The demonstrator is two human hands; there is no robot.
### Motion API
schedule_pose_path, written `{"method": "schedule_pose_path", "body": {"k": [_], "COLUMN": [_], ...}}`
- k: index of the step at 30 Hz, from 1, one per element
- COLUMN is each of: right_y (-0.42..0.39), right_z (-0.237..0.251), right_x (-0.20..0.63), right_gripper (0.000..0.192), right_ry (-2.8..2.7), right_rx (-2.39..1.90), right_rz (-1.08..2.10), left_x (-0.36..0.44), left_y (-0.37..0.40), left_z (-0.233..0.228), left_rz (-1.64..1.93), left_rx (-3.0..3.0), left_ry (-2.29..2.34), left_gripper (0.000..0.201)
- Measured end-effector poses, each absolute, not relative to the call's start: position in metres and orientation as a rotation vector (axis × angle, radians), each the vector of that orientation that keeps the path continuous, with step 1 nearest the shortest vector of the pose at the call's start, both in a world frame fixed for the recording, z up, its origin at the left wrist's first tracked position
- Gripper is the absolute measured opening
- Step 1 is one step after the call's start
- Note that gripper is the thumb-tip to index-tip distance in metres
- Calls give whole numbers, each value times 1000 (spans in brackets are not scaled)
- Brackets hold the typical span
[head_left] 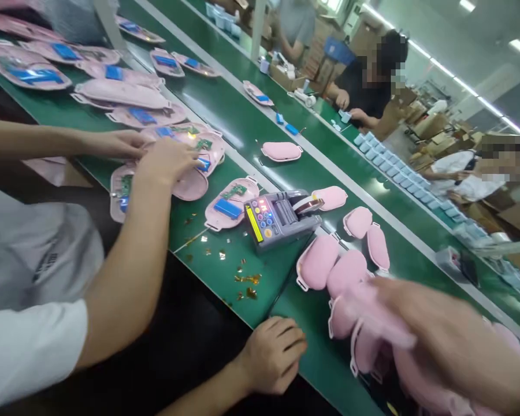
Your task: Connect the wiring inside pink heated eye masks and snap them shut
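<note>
My right hand [455, 341], smeared by motion at the lower right, grips a pink plastic shell [381, 315]. Under and around it lies a heap of pink shells, among them a rounded one [320, 263] with pale edge loops. At the bench's near edge rests my left hand [277, 352], its fingers curled in; no object shows in it. A grey tape dispenser [281, 219] with lit buttons and a roll of brown tape stands beyond that hand.
At left a co-worker's hands [169, 156] work over open pink shells holding circuit boards and blue packs. Amber tape scraps [249, 280] litter the green bench [216, 260]. Other people sit across the line, beside rows of light-blue parts [398, 173].
</note>
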State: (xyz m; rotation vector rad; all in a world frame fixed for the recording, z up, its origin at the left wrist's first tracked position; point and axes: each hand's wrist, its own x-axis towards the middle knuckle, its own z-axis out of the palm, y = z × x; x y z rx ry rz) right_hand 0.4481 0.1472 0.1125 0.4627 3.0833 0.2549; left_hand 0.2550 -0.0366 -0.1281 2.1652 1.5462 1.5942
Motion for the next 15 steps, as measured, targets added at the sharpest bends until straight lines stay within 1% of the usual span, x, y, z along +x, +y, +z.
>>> {"method": "schedule_pose_path", "body": {"k": [1, 2, 4, 5, 7, 9, 11, 13, 15], "right_y": [113, 83, 42, 32, 33, 56, 88, 119, 142], "right_z": [112, 106, 83, 71, 51, 41, 39, 36, 28], "right_x": [443, 434, 411, 399, 380, 370, 369, 374, 381], "right_gripper": [86, 74, 47, 38, 31, 31, 38, 52, 74], "right_ry": [3111, 3116, 3118, 3153, 3184, 3159, 3096, 3081, 3146], "right_rx": [197, -21, -165, -237, -362, -379, -325, -282, -206], "right_rz": [248, 264, 287, 277, 291, 395, 483, 492, 504], "left_x": [250, 245, 231, 223, 205, 188, 177, 173, 179], "left_y": [-42, -48, -62, -68, -81, -93, -104, -112, -113], "left_z": [-125, -123, -122, -122, -125, -125, -121, -114, -108], "left_rz": [1633, 1661, 1672, 1658, 1645, 1669, 1718, 1761, 1781], "left_rx": [2140, 2115, 2089, 2081, 2053, 1986, 1910, 1873, 1883], "left_ry": [1454, 1396, 1383, 1422, 1523, 1638, 1743, 1817, 1876], "left_gripper": [18, 17, 19, 23, 29, 32, 33, 34, 38]}}
